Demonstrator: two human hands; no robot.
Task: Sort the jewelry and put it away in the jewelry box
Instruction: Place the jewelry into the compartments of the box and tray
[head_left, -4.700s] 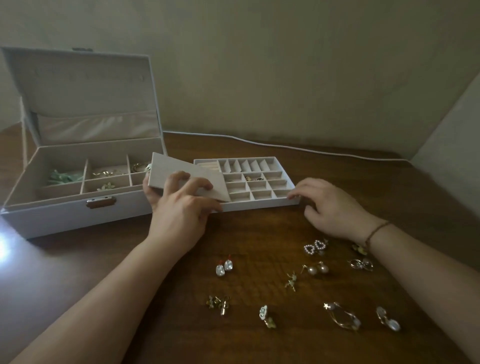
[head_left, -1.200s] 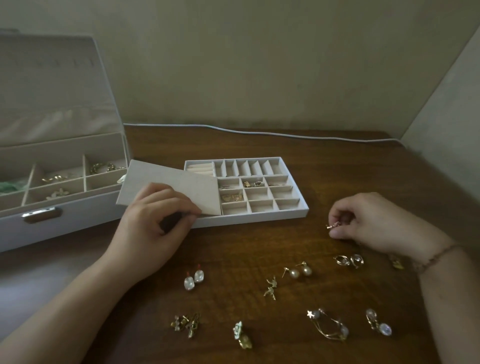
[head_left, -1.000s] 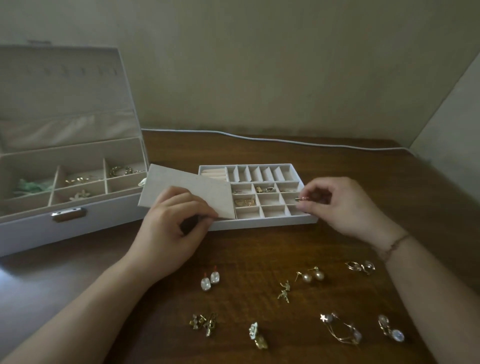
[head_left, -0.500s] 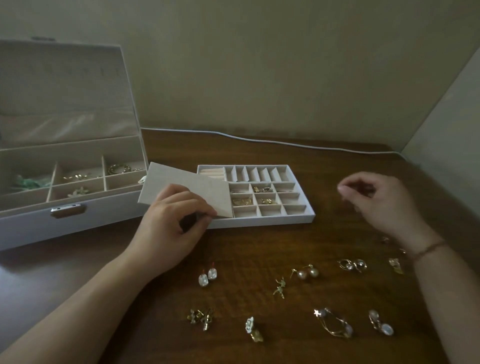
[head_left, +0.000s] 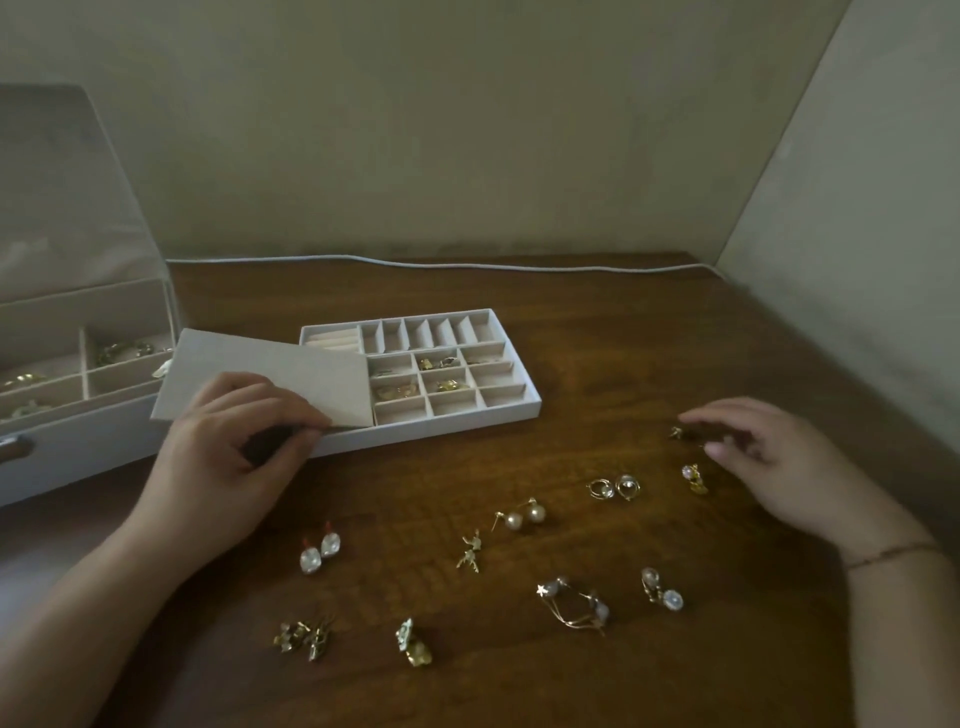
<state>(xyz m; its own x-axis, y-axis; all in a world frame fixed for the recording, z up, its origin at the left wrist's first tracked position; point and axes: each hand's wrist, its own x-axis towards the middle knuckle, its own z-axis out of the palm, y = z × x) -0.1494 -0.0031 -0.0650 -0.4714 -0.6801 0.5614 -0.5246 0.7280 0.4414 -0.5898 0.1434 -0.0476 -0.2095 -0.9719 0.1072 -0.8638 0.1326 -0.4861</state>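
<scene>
From the head camera, the right hand (head_left: 769, 462) has swung away from the divided tray (head_left: 511, 410) since half a second ago and now hovers low to its right over a small gold earring (head_left: 676, 432), fingers loosely spread and empty, so one more piece looks filed and another pick seems about to start. The left hand (head_left: 228, 457) still pinches the flat, matte grey lid panel (head_left: 270, 371) across the tray's left end, while glossy pearl studs (head_left: 522, 515), faceted drops (head_left: 318, 553) and thin gold wire pieces (head_left: 574, 605) lie loose on the dark wood-grain table (head_left: 623, 338) in front of the tray, and the fabric-lined jewelry box (head_left: 83, 436) stands open to its left.
</scene>
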